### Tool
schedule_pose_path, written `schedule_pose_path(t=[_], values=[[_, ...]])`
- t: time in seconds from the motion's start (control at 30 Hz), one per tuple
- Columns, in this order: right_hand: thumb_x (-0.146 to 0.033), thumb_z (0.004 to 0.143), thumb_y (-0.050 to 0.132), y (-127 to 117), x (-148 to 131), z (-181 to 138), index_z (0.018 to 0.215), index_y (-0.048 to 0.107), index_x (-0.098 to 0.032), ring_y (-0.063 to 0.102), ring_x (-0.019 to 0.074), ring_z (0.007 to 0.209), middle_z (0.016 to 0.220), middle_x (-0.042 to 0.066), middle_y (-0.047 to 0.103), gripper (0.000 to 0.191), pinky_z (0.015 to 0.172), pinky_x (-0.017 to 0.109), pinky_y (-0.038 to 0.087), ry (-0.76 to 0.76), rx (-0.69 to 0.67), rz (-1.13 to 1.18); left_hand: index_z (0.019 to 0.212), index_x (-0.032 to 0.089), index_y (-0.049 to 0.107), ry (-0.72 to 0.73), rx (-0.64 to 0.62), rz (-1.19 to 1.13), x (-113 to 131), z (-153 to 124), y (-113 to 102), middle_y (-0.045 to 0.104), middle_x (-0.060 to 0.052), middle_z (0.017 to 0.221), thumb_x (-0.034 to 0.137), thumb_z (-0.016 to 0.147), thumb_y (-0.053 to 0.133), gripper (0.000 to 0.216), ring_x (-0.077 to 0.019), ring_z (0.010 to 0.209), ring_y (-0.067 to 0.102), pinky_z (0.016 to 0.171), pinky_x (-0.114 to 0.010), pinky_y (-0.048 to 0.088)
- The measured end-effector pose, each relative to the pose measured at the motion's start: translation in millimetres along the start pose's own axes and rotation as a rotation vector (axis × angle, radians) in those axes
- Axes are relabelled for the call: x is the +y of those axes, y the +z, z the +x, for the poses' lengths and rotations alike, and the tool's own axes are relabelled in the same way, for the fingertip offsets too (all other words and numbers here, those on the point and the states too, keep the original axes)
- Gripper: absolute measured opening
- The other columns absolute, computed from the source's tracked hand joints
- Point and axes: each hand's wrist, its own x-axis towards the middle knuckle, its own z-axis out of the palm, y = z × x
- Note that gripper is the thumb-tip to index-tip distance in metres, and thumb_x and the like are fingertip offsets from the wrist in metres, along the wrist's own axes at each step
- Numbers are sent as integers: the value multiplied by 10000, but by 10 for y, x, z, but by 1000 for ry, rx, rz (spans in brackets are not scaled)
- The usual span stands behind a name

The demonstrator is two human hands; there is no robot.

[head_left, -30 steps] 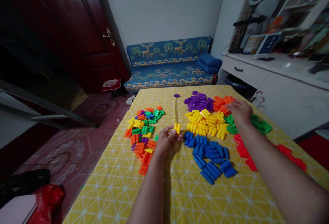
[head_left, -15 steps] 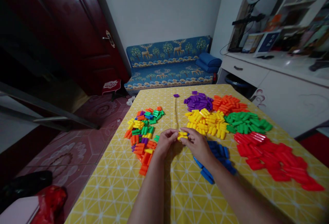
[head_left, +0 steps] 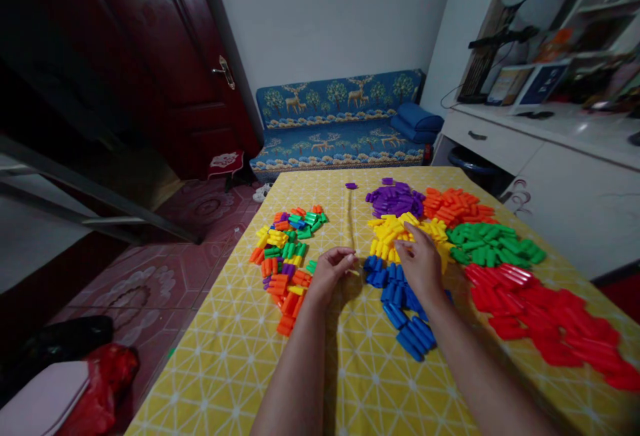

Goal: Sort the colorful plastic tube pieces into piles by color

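Left hand (head_left: pixel 331 273), right hand (head_left: pixel 421 264), six sorted heaps (head_left: pixel 493 243), one mixed heap (head_left: pixel 285 256)

No text can be read; the card (head_left: pixel 543 83) on the counter (head_left: pixel 575 133) seems printed, but blurs

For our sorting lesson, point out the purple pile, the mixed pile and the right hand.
purple pile (head_left: pixel 395 200), head view, heap's middle.
mixed pile (head_left: pixel 286 257), head view, its centre.
right hand (head_left: pixel 423 266), head view, back of hand.
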Motion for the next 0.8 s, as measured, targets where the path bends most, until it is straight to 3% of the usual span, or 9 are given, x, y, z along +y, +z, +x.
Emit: schedule_pose_path(t=[0.1, 0.27, 0.33, 0.43, 0.53, 0.67, 0.8], values=[[-291, 843, 557, 82, -235, -205, 1239, 592, -182, 658, 175, 789, 1290, 158, 557, 412, 674, 328, 553, -13, 23, 74, 902, 153, 722, 4, -13, -34, 48, -19, 30, 714, -59, 828, 392, 648, 841, 369, -126, 656, 625, 605, -224, 447], [-248, 875, 530, 425, -596, -825, 1252, 546, -211, 652, 183, 812, 1125, 106, 645, 379, 739, 334, 551, 52, -214, 314, 926, 163, 720, 149, -29, 1, 232, -11, -28, 714, -70, 856, 396, 704, 788, 329, -143, 689, 622, 630, -248, 461], [-214, 867, 519, 562, -633, -1025, 1247, 549, -209, 645, 184, 810, 1066, 93, 660, 382, 742, 331, 548, 63, -265, 325, 899, 173, 723, 278, 116, 121, 321, -6, -129, 710, -65, 830, 381, 742, 744, 261, -167, 719, 630, 680, -279, 476], [-180, 840, 515, 698, -594, -1172, 1210, 580, -190, 633, 183, 759, 953, 76, 668, 376, 719, 330, 544, 65, -288, 290, 856, 197, 739, 505, 506, 481, 429, -23, -343, 708, -76, 889, 287, 775, 687, 132, -230, 905, 632, 872, -341, 458], [-178, 833, 520, 752, -533, -1189, 1172, 594, -180, 639, 174, 741, 942, 71, 672, 346, 700, 316, 542, 83, -280, 320, 915, 209, 750, 515, 734, 969, 477, -49, -548, 707, -94, 995, 217, 786, 633, 174, -284, 1057, 582, 990, -402, 394], [-189, 842, 519, 758, -504, -1176, 1166, 583, -183, 664, 173, 736, 926, 64, 686, 330, 674, 300, 541, 150, -300, 390, 1061, 195, 731, 283, 670, 1372, 438, -20, -676, 701, -103, 1124, 209, 814, 585, 287, -284, 1070, 592, 949, -391, 435], [-187, 838, 523, 759, -496, -1186, 1155, 585, -195, 671, 181, 723, 866, 48, 691, 322, 658, 302, 541, 190, -302, 421, 1204, 197, 680, 261, 590, 1539, 345, 51, -665, 584, -118, 1363, 239, 835, 573, 387, -299, 1177, 558, 978, -400, 441]])
